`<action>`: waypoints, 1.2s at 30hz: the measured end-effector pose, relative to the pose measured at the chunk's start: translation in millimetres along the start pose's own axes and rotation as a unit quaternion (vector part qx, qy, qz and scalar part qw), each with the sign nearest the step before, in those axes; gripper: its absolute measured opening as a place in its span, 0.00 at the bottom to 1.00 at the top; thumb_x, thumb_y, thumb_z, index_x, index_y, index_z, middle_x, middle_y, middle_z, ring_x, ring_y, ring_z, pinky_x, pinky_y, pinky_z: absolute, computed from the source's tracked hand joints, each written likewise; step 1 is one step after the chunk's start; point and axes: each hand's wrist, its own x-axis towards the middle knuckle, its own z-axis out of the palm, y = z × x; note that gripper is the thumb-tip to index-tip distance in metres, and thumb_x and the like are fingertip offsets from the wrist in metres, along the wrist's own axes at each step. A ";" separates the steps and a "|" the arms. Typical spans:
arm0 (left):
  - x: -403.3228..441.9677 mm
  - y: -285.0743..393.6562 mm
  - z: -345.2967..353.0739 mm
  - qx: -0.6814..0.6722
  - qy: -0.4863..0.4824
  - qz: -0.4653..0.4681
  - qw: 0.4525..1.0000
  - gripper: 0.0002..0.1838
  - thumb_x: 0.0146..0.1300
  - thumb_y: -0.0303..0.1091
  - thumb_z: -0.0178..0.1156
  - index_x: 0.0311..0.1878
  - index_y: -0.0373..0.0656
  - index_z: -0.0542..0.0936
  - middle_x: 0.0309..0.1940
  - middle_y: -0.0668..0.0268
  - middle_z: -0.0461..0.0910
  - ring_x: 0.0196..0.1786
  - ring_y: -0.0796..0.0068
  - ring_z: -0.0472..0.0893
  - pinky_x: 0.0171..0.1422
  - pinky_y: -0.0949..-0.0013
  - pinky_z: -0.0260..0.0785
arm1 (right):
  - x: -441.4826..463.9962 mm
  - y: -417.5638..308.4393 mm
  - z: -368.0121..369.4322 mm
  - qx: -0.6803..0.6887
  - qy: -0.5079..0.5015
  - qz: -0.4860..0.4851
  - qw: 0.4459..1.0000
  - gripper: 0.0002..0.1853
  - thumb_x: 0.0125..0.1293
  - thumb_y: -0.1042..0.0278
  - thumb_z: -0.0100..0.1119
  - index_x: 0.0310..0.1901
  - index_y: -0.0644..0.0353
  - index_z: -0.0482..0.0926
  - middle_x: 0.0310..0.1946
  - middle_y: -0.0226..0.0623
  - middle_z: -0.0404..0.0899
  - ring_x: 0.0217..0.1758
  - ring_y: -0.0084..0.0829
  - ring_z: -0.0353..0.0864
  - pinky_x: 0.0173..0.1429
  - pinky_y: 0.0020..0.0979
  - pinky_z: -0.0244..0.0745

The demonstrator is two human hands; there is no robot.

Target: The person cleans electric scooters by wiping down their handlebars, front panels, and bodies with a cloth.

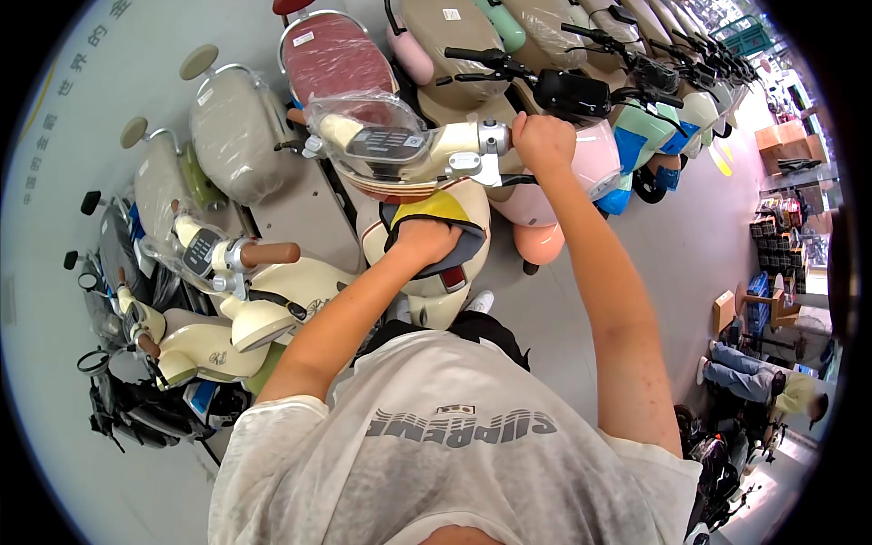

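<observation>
Left hand (431,242) on black-edged cloth (436,207)

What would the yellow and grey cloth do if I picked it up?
The cloth would probably flop, since it bends around the left hand. It is likely light for its size, because it looks thin at its edges. It probably wouldn't roll, as it looks flat and folded.

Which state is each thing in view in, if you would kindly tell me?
Cream scooter: upright.
Right hand: closed around the scooter's handlebar end.
Left hand: at the yellow-and-grey cloth, fingers partly hidden.
Yellow-and-grey cloth: bunched around the left hand.
Dashboard: under clear plastic; on or off, cannot tell.
Red seat: plastic-wrapped.
Beige seat: plastic-wrapped.
</observation>
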 end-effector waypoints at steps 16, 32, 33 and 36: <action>76.4 44.5 4.3 0.087 -0.083 -0.072 0.990 0.33 0.66 0.57 0.46 0.58 0.40 0.83 0.62 0.54 0.80 0.63 0.56 0.80 0.67 0.57 0.70 | -2.0 1.9 6.0 0.012 0.042 -0.023 0.999 0.25 0.68 0.54 0.49 0.16 0.55 0.84 0.16 0.42 0.81 0.20 0.45 0.83 0.31 0.45 0.75; 130.1 15.7 14.1 0.101 -0.160 0.031 0.981 0.44 0.49 0.71 0.59 0.59 0.43 0.83 0.61 0.52 0.81 0.60 0.52 0.81 0.66 0.49 0.71 | 0.2 1.1 -2.4 0.005 0.010 -0.034 0.999 0.25 0.70 0.55 0.47 0.18 0.54 0.85 0.17 0.42 0.83 0.20 0.44 0.83 0.32 0.45 0.74; 124.0 14.3 11.0 0.089 -0.160 0.054 0.982 0.47 0.48 0.74 0.59 0.60 0.43 0.82 0.62 0.52 0.80 0.61 0.51 0.81 0.67 0.49 0.70 | 1.5 1.0 -2.3 0.008 -0.009 -0.022 1.000 0.26 0.70 0.54 0.47 0.19 0.55 0.86 0.18 0.42 0.83 0.21 0.44 0.84 0.33 0.44 0.75; 94.2 10.9 8.7 0.055 -0.169 0.095 0.979 0.51 0.49 0.77 0.54 0.67 0.44 0.78 0.69 0.47 0.72 0.75 0.46 0.63 0.80 0.50 0.50 | 3.0 0.7 -1.0 0.016 -0.028 -0.011 0.999 0.26 0.71 0.54 0.47 0.20 0.56 0.86 0.19 0.43 0.83 0.23 0.45 0.85 0.34 0.44 0.76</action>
